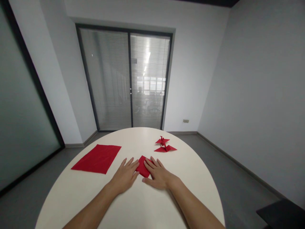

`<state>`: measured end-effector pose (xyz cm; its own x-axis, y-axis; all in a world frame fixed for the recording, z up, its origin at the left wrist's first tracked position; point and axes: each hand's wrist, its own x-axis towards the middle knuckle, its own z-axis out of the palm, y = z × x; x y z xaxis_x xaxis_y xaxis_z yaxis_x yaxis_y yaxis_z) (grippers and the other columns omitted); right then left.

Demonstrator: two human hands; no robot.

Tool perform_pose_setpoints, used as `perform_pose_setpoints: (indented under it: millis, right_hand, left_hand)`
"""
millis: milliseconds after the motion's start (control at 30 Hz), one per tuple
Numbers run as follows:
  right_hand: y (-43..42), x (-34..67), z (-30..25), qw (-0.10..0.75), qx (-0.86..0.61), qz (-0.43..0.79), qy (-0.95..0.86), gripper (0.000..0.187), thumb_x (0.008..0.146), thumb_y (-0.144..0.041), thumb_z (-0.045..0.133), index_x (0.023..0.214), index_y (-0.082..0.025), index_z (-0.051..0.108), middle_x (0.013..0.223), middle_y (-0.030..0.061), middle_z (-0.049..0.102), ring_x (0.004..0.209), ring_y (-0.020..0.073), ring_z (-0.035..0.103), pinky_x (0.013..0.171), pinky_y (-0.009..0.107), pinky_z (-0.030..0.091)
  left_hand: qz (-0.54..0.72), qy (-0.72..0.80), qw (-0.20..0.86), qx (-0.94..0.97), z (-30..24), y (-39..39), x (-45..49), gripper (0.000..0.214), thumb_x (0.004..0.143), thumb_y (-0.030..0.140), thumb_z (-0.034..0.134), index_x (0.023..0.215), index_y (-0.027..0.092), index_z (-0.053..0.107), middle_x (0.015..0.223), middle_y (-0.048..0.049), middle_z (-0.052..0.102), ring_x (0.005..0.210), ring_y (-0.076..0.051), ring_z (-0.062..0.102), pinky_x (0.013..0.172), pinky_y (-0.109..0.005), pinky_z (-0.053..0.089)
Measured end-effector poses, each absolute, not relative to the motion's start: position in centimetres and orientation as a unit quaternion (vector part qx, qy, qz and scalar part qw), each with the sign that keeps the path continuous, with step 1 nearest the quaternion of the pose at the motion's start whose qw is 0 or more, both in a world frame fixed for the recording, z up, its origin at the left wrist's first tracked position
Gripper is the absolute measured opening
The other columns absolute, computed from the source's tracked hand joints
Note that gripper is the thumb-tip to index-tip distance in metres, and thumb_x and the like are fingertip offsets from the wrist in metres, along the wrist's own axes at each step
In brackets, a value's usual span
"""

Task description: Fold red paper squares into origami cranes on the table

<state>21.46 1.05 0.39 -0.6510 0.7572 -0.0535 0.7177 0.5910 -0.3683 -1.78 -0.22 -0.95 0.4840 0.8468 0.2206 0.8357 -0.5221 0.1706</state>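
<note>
A small folded square of red paper (142,168) lies flat on the table between my two hands, one corner pointing away from me. My left hand (126,175) rests palm down, fingers stretched, with its fingertips at the paper's left corner. Across the right side of the paper lie the spread fingers of my right hand (158,174), covering part of it. Beyond my right hand stand two red origami cranes (166,148), one behind the other. To the left lies a larger sheet of red paper (96,159), unfolded and slightly creased.
The round white table (143,203) bears all the paper. Past its far edge is a glass door with blinds (149,82). A wall (257,95) runs along the right, and a dark flat object (283,213) shows at the lower right.
</note>
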Motion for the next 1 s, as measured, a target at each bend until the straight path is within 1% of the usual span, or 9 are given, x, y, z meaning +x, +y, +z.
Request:
perform_pose_setpoints:
  millis: [133,233,333,433,500,567,667,833,1000]
  right_hand:
    - [1.2,21.4,0.6,0.060,-0.412,0.184,-0.890,0.087,0.091,-0.071,0.036,0.157,-0.021,0.014,0.163,0.0096,0.012,0.151,0.0321,-0.003,0.120,0.053,-0.001]
    - [1.3,21.6,1.2,0.080,-0.402,0.165,-0.897,0.084,0.089,-0.068,0.043,0.155,-0.020,0.025,0.162,0.0108,0.021,0.151,0.0342,0.005,0.120,0.054,0.004]
    - [1.3,21.8,2.1,0.122,-0.370,0.141,-0.910,0.072,0.085,-0.058,0.058,0.145,-0.020,0.049,0.155,0.0115,0.039,0.146,0.0347,0.026,0.119,0.049,0.017]
    - [1.2,22.0,2.9,0.151,-0.344,0.140,-0.916,0.049,0.084,-0.044,0.062,0.127,-0.021,0.066,0.134,0.0100,0.062,0.125,0.0296,0.054,0.108,0.039,0.035]
    - [1.1,22.0,3.2,0.156,-0.356,0.138,-0.911,0.037,0.084,-0.038,0.061,0.116,-0.022,0.071,0.119,0.0074,0.071,0.110,0.0262,0.062,0.097,0.034,0.042]
    - [1.1,22.0,3.2,0.157,-0.378,0.129,-0.903,0.027,0.086,-0.035,0.058,0.103,-0.022,0.075,0.105,0.0056,0.075,0.099,0.0236,0.065,0.087,0.030,0.044]
    - [1.2,22.0,3.1,0.158,-0.406,0.116,-0.893,0.027,0.091,-0.034,0.051,0.093,-0.021,0.075,0.092,0.0058,0.075,0.086,0.0208,0.065,0.076,0.028,0.042]
    - [1.4,21.8,3.0,0.176,-0.449,0.113,-0.869,0.031,0.096,-0.036,0.046,0.093,-0.020,0.072,0.088,0.0068,0.073,0.080,0.0199,0.063,0.070,0.027,0.038]
    - [1.5,21.6,2.4,0.223,-0.458,0.161,-0.846,0.022,0.093,-0.033,0.051,0.102,-0.022,0.068,0.093,0.0042,0.074,0.082,0.0191,0.065,0.071,0.027,0.040]
  left_hand:
    - [0.164,0.457,0.009,0.874,-0.9,0.0,-1.9,0.038,0.098,0.031,0.044,0.132,0.022,0.060,0.142,-0.0068,0.057,0.135,-0.024,0.047,0.117,-0.048,0.026]
    - [0.185,0.440,0.004,0.879,-0.6,0.0,-1.8,0.032,0.096,0.027,0.048,0.122,0.023,0.066,0.131,-0.0065,0.066,0.121,-0.023,0.058,0.111,-0.045,0.034]
    - [0.198,0.443,0.002,0.874,-0.4,0.0,-1.7,0.028,0.095,0.028,0.051,0.117,0.023,0.069,0.126,-0.0063,0.068,0.115,-0.025,0.060,0.106,-0.045,0.039]
    - [0.200,0.451,0.009,0.870,-0.2,-0.1,-1.6,0.026,0.094,0.028,0.054,0.115,0.023,0.070,0.124,-0.0063,0.069,0.112,-0.026,0.059,0.101,-0.043,0.043]
    - [0.199,0.455,0.013,0.868,-0.1,-0.1,-1.6,0.026,0.093,0.027,0.055,0.113,0.023,0.070,0.122,-0.0067,0.069,0.111,-0.026,0.059,0.099,-0.042,0.044]
    - [0.199,0.460,0.016,0.865,0.0,-0.2,-1.5,0.025,0.093,0.028,0.055,0.112,0.022,0.070,0.121,-0.0075,0.069,0.109,-0.026,0.059,0.097,-0.041,0.045]
    - [0.197,0.470,0.023,0.860,0.1,-0.3,-1.5,0.025,0.095,0.029,0.053,0.111,0.022,0.071,0.118,-0.0083,0.069,0.106,-0.025,0.060,0.093,-0.039,0.047]
    - [0.191,0.492,0.020,0.849,0.3,-0.2,-1.3,0.026,0.096,0.027,0.048,0.109,0.022,0.071,0.109,-0.0087,0.071,0.099,-0.024,0.062,0.090,-0.037,0.047]
    - [0.195,0.495,0.007,0.847,0.1,0.1,-1.2,0.027,0.098,0.026,0.044,0.108,0.021,0.069,0.104,-0.0079,0.072,0.098,-0.024,0.063,0.089,-0.037,0.046]
